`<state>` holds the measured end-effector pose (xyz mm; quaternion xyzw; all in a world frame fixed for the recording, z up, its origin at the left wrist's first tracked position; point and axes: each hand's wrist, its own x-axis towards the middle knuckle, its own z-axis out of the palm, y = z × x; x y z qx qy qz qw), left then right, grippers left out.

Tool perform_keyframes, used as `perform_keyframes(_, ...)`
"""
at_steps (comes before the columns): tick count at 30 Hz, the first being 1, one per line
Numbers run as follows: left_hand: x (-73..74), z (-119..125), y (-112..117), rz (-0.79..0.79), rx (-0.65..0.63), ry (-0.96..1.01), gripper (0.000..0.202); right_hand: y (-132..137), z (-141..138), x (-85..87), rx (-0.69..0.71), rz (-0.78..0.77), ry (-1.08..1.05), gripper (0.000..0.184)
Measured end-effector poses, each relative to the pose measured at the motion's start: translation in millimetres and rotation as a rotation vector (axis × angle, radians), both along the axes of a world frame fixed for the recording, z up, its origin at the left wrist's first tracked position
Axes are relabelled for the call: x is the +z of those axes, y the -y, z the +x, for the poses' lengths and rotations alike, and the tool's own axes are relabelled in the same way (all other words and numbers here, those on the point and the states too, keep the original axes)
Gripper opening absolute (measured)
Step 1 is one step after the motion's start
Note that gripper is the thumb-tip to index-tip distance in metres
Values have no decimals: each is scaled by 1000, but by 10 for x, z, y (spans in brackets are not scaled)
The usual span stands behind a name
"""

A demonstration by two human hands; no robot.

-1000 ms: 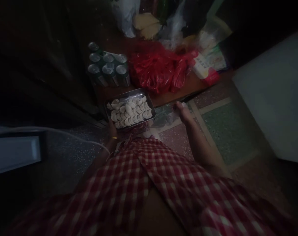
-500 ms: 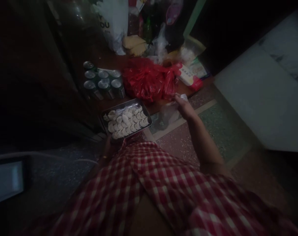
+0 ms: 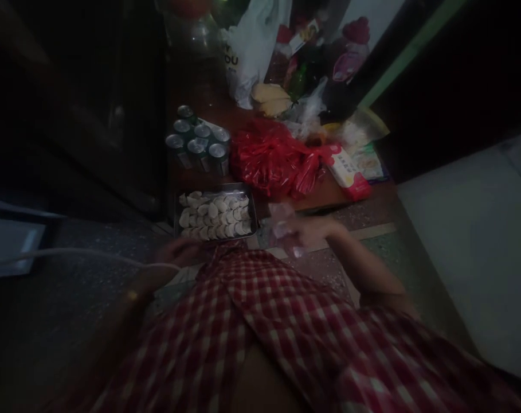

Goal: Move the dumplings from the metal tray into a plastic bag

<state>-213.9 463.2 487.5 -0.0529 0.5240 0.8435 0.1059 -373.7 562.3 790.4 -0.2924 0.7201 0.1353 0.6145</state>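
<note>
A metal tray (image 3: 257,225) filled with rows of pale, floury dumplings (image 3: 215,215) lies level at the front edge of the wooden table. Close to the tray's near left corner is my left hand (image 3: 180,250); motion and darkness smear its fingers, so I cannot see whether it touches the rim. My right hand (image 3: 314,230), to the right of the tray and in front of the table, is closed on a thin clear plastic bag (image 3: 281,217), which hangs crumpled around the fingers.
Green drink cans (image 3: 200,147) stand behind the tray, beside a red plastic bag (image 3: 273,158). A pink-and-white box (image 3: 348,172) lies at the table's right edge. Farther back are a white carrier bag (image 3: 251,51) and jars. A white cable (image 3: 92,256) crosses at left.
The tray has gone from tilted to level. My right hand has drawn the clear bag down and left from beside the red bag. My left hand shows more, left of the tray.
</note>
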Motion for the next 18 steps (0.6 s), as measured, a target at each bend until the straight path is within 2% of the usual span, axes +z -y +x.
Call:
perform_keyframes(1,255,-128,31,82,46,-176,56,56,58,-50,7,23,100,21)
perform_keyframes(3,708,-466,17,128,40,-502,79,143,139,-65,-7,28,220,20)
perform_keyframes(4,872,-634,-19,164,-36,-627,78,161,155,-11,-39,13,220,19)
perform_keyframes(6,1031,-879,-107,239,-230,-735,52,116,148,210,-136,-14,103,21)
perform_keyframes(8,994,-973,-157,314,-307,-694,42,-43,125,501,-209,21,-83,26)
perform_keyframes(10,863,-966,-136,370,-231,-540,44,-277,108,738,-198,112,-284,26)
perform_keyframes(12,754,-937,-71,395,-96,-365,45,-502,82,864,-156,154,-511,31)
perform_keyframes(14,725,-926,-11,365,-28,-283,44,-653,20,912,-104,71,-775,35)
perform_keyframes(16,758,-910,22,297,-38,-306,45,-728,-89,968,35,-45,-1048,30)
perform_keyframes(18,787,-854,54,226,-82,-351,45,-774,-228,1110,257,-41,-1289,26)
